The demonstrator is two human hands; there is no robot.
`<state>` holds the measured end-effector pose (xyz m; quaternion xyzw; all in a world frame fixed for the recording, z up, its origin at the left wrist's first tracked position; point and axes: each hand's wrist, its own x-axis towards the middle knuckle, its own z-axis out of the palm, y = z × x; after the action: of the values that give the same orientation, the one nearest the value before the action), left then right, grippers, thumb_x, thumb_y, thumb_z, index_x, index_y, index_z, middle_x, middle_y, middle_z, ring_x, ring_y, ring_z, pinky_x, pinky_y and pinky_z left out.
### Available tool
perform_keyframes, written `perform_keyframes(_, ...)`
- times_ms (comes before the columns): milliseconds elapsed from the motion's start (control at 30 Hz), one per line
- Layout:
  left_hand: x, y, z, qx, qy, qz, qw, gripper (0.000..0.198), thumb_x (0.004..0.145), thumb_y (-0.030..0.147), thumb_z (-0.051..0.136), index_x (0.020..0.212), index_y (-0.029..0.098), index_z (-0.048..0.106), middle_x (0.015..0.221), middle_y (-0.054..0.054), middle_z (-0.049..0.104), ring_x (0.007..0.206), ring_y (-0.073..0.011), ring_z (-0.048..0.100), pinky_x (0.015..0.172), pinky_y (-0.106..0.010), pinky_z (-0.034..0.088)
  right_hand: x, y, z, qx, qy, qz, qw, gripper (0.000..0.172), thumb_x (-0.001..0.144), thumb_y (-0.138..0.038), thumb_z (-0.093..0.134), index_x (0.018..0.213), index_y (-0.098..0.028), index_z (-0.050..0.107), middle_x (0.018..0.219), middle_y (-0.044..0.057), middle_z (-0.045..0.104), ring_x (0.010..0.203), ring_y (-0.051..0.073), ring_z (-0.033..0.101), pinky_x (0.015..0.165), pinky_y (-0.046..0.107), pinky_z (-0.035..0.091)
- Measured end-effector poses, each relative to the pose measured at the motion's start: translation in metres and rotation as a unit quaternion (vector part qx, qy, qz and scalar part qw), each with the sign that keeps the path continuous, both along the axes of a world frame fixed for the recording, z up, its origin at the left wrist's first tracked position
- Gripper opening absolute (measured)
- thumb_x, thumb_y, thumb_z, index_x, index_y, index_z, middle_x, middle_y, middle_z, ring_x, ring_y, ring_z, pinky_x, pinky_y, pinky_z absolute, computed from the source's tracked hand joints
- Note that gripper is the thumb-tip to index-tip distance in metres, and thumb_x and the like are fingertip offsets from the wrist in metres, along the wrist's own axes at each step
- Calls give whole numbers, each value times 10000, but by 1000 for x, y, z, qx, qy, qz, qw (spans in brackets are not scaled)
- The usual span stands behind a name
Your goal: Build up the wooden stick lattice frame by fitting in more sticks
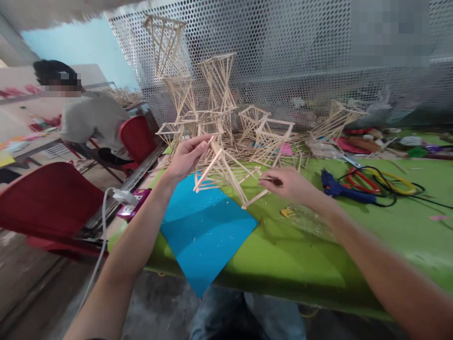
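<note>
My left hand (191, 153) is closed on a corner of a frame of thin wooden sticks (230, 177), which tilts above the blue sheet (208, 231). At the frame's right corner, my right hand (288, 184) is closed around a slim dark tool (272, 180), perhaps tweezers; the fingers hide most of it. Whether its tip touches the sticks I cannot tell. Loose sticks (264, 146) lie heaped behind the frame. To the right of my right hand rests a blue glue gun (345, 189) with a black cord.
Stick towers (217, 85) stand against the perforated metal panel (276, 42). Scissors with orange handles (357, 182) lie on the green table (399, 255). A purple power strip (132, 205) sits at the left edge, beside red chairs (53, 208). Another person (92, 118) sits at back left.
</note>
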<state>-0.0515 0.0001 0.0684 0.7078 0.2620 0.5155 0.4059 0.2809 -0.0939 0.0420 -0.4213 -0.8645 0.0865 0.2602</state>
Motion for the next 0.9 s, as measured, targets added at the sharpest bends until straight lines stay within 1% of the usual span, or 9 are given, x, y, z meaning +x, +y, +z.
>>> perform_keyframes(100, -4, 11, -6, 88, 36, 108, 990, 358, 1011, 498, 617, 1188, 220, 756, 1039, -66, 754, 825, -124, 669, 761, -251, 541, 1, 4, -4, -35, -3, -31, 999, 353, 1042, -466, 525, 871, -193, 670, 682, 5, 634, 588, 135, 492, 629, 297, 321)
perform_keyframes(167, -11, 20, -12, 131, 105, 205, 964, 292, 1013, 422, 605, 1084, 184, 757, 991, -67, 749, 808, -127, 649, 760, -250, 517, 3, 6, -7, -48, 8, -51, 997, 368, 1037, -456, 511, 801, -195, 620, 659, -1, 605, 573, 130, 478, 610, 295, 312)
perform_keyframes(233, -17, 27, -19, 130, 217, 240, 937, 246, 987, 346, 604, 1019, 157, 757, 898, -61, 746, 752, -136, 630, 718, -252, 486, 4, 9, -12, -57, 11, -71, 996, 376, 1031, -435, 501, 754, -199, 595, 637, -2, 587, 563, 129, 474, 603, 299, 312)
perform_keyframes(333, -22, 31, -27, 108, 371, 188, 903, 209, 921, 309, 645, 933, 140, 768, 794, -57, 739, 686, -148, 616, 657, -253, 450, 5, 14, -19, -82, 19, -87, 993, 374, 1025, -419, 500, 752, -199, 630, 685, 14, 652, 572, 133, 508, 626, 303, 353)
perform_keyframes(400, -19, 27, -30, 91, 438, 87, 890, 228, 922, 347, 657, 933, 156, 781, 817, -55, 757, 698, -148, 640, 663, -251, 456, 5, 17, -24, -105, 28, -85, 990, 365, 1024, -410, 498, 781, -196, 668, 771, 33, 722, 579, 134, 538, 650, 308, 388)
perform_keyframes(500, -7, 17, -33, 81, 475, -69, 873, 302, 971, 441, 631, 1110, 220, 784, 1070, -52, 795, 899, -161, 712, 772, -248, 498, 3, 17, -28, -145, 29, -90, 985, 362, 1019, -408, 504, 834, -189, 724, 843, 56, 772, 558, 135, 543, 647, 318, 412)
perform_keyframes(600, 9, 7, -39, 80, 470, -105, 873, 397, 983, 514, 632, 1247, 239, 743, 1217, -66, 772, 984, -167, 716, 771, -240, 496, -2, 16, -29, -175, 18, -93, 980, 361, 1021, -414, 522, 877, -185, 761, 863, 64, 789, 570, 142, 565, 652, 321, 433)
perform_keyframes(733, 25, -2, -48, 110, 456, -132, 873, 401, 989, 539, 639, 1225, 233, 743, 1247, -64, 754, 1022, -166, 695, 847, -253, 495, -5, 16, -32, -170, -12, -85, 982, 335, 1025, -395, 542, 892, -196, 777, 930, 68, 806, 726, 186, 667, 736, 334, 473)
perform_keyframes(900, 34, -4, -58, 127, 465, -132, 866, 394, 1019, 565, 579, 1137, 227, 743, 1164, -50, 748, 996, -169, 674, 814, -259, 470, -3, 19, -36, -138, -44, -97, 985, 325, 1022, -410, 548, 980, -187, 781, 966, 80, 803, 777, 210, 683, 724, 343, 477)
